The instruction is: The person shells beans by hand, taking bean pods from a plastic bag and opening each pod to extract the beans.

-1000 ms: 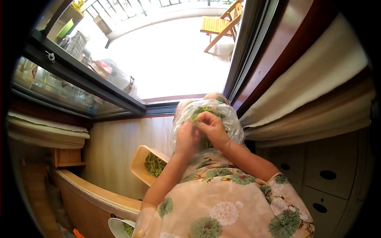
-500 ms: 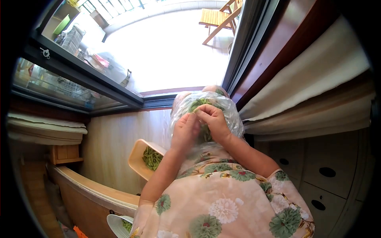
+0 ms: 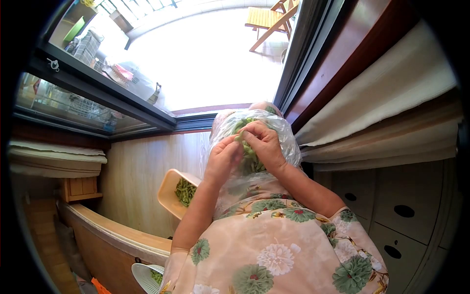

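My left hand (image 3: 223, 158) and my right hand (image 3: 265, 145) meet above my lap, fingertips pinched together on a small green bean pod (image 3: 238, 138). Much of the pod is covered by my fingers. Beneath them, a clear plastic bag (image 3: 290, 143) is spread over my thighs, with a heap of green pods (image 3: 252, 164) in it. To the left of my left forearm stands a peach-coloured plastic bin (image 3: 167, 194), partly filled with more pods (image 3: 185, 191). A white basket (image 3: 141, 277) at the bottom holds small green pieces, possibly shelled beans (image 3: 156, 277).
A dark-framed sliding door (image 3: 98, 78) opens ahead onto a bright balcony with a wooden folding chair (image 3: 267, 19). Curtains (image 3: 377, 117) and drawers (image 3: 401, 196) are close on my right. A curved wooden edge (image 3: 112, 232) runs along the lower left.
My hands have shifted slightly, and the fingertips are a little farther apart, showing more of the green pod. The bag, bin and basket stay in place.
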{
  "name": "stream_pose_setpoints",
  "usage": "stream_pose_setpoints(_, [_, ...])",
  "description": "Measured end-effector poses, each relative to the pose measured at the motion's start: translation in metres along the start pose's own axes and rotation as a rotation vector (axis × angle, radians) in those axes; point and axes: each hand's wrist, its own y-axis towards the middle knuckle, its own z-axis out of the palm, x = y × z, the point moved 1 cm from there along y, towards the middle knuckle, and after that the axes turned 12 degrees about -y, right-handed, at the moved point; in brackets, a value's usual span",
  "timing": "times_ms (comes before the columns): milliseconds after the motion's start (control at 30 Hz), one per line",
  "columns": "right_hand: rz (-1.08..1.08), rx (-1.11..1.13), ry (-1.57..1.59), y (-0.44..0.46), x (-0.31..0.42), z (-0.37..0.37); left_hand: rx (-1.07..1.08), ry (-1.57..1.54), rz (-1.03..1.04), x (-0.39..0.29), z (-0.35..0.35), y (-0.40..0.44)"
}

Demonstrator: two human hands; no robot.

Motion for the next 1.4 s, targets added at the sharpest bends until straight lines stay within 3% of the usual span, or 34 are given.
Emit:
stream_pose_setpoints(133, [0.236, -0.059, 0.205, -0.002, 0.015, -0.002, -0.069, -0.114, 0.036, -0.003, 0.002, -0.002])
stream_pose_setpoints(333, [-0.278, 0.102, -0.742, -0.008, 0.001, -0.005, -0.071, -0.223, 0.089, -0.024, -0.007, -0.009])
stream_pose_setpoints(533, [-0.326, 0.14, -0.938, -0.013, 0.005, 0.004, -0.195, -0.054, 0.21, -0.049, -0.04, -0.038])
stream_pose_setpoints(667, [-0.348, 0.138, -0.942, -0.012, 0.0, 0.008, -0.286, -0.088, 0.206, -0.045, -0.085, -0.064])
stream_pose_setpoints(1033, [-0.291, 0.134, -0.734, -0.01, 0.008, 0.012, -0.856, 0.08, 0.14, -0.003, -0.21, -0.146])
stream_pose_setpoints(1200, [-0.196, 0.106, -0.631, -0.01, 0.008, 0.013, -0.825, -0.029, 0.173, -0.006, -0.212, -0.147])
stream_pose_setpoints(1300, [-0.136, 0.075, -0.51, -0.009, 0.003, 0.01, -0.645, -0.21, 0.204, -0.014, -0.193, -0.126])
stream_pose_setpoints(1400, [-0.143, 0.08, -0.424, -0.006, 0.002, 0.005, -0.403, -0.328, 0.186, -0.03, -0.13, -0.097])
